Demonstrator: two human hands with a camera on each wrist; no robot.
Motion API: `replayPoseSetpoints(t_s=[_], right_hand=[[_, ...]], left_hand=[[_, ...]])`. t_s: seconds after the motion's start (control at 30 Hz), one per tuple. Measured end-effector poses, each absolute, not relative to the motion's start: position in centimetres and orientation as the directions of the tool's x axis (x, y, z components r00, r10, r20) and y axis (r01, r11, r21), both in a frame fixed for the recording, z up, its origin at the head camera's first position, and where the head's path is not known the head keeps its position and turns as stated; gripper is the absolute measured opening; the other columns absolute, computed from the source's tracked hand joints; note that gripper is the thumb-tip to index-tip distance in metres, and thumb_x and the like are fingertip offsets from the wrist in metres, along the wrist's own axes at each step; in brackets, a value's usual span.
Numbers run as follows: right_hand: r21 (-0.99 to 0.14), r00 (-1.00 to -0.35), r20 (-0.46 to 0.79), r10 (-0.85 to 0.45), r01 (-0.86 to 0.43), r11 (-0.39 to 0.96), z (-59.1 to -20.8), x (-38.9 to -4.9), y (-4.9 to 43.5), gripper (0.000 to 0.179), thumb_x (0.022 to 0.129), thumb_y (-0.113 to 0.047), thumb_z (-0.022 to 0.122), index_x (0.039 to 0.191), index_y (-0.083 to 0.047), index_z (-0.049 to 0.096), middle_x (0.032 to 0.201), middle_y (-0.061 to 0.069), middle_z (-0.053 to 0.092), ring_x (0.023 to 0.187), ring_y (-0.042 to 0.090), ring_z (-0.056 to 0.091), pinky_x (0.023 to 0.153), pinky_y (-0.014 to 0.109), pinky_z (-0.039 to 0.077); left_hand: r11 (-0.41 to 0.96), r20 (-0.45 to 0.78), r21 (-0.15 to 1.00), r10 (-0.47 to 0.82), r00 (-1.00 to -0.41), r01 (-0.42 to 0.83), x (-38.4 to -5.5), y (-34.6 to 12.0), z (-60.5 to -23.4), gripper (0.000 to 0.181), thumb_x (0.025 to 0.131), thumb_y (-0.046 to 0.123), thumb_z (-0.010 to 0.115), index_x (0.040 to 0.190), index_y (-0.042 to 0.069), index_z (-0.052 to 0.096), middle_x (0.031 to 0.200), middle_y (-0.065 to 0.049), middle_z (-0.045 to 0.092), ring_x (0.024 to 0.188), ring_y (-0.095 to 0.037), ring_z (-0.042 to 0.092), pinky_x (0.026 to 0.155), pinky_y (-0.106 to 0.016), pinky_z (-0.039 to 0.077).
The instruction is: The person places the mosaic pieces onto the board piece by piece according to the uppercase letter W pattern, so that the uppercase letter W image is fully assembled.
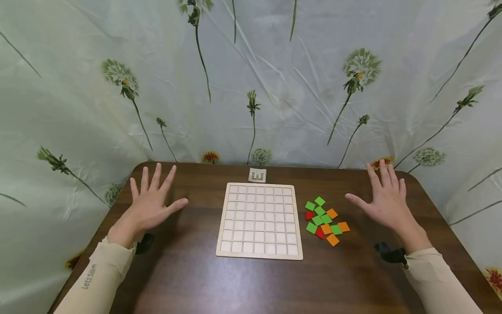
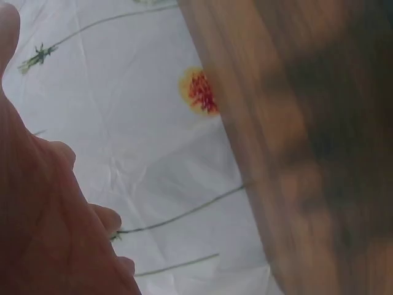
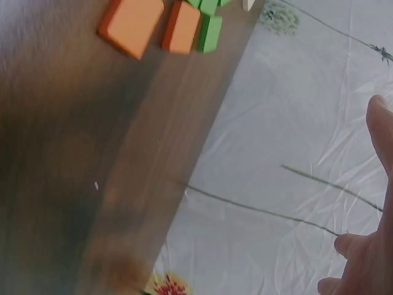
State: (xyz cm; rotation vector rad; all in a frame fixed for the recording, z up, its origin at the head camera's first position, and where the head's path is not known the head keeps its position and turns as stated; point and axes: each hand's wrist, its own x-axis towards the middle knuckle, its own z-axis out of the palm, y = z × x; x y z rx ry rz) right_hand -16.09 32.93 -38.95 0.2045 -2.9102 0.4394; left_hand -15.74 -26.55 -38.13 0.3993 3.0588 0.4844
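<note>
My left hand (image 1: 150, 208) is held over the left part of the table with its fingers spread, holding nothing. On the other side, my right hand (image 1: 386, 201) is also spread and holds nothing. Between them lies a pale wooden board (image 1: 299, 244) divided into a grid of square cells. Right of the board is a loose group of small coloured tiles, among them a green tile (image 1: 336, 229), a red tile (image 1: 310, 215) and an orange tile (image 1: 333, 240). The right hand is nearer to these tiles. In the right wrist view, an orange tile (image 3: 132, 26) shows its thickness.
A small printed card (image 1: 257, 175) with a coloured grid pattern lies just beyond the board. The dark brown wooden table (image 1: 259, 288) has rounded far corners. Behind it hangs a pale cloth (image 1: 219, 122) printed with dandelions. A dark strap (image 1: 390, 254) sits at the right wrist.
</note>
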Motion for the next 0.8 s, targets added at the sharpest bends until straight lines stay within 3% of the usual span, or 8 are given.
replayPoseSetpoints(t_s=[0.27,0.57,0.8], right_hand=[[-0.345,-0.965,0.218,-0.146,-0.216,0.913,-40.2,-15.4,31.9,0.101,0.092,-0.056,0.064,0.162,-0.005,0.012,0.165,0.026,-0.003,0.149,0.050,-0.004,0.110,0.076,-0.001],[-0.416,-0.957,0.208,-0.201,-0.272,0.868,-42.0,-15.1,30.6,0.097,0.091,-0.048,0.070,0.160,-0.003,0.018,0.163,0.031,0.009,0.148,0.053,0.006,0.105,0.080,0.012],[-0.519,-0.945,0.147,-0.291,-0.324,0.791,-42.7,-15.7,29.5,0.089,0.094,-0.029,0.072,0.158,0.002,0.019,0.161,0.033,0.015,0.145,0.056,0.011,0.106,0.079,0.012]], left_hand=[[0.881,0.022,0.393,0.276,-0.961,0.262,-15.3,-24.6,-39.8,0.093,0.098,0.062,0.049,0.162,0.026,-0.008,0.166,-0.020,-0.013,0.148,-0.046,-0.022,0.108,-0.072,-0.018],[0.838,0.041,0.465,0.302,-0.952,0.286,-14.6,-22.5,-42.0,0.092,0.099,0.056,0.053,0.163,0.015,0.000,0.167,-0.020,-0.001,0.151,-0.048,-0.005,0.111,-0.073,-0.006],[0.763,0.058,0.557,0.359,-0.931,0.329,-14.1,-21.0,-43.3,0.091,0.100,0.048,0.057,0.163,0.010,0.003,0.168,-0.017,0.005,0.152,-0.044,-0.002,0.114,-0.069,-0.004]])
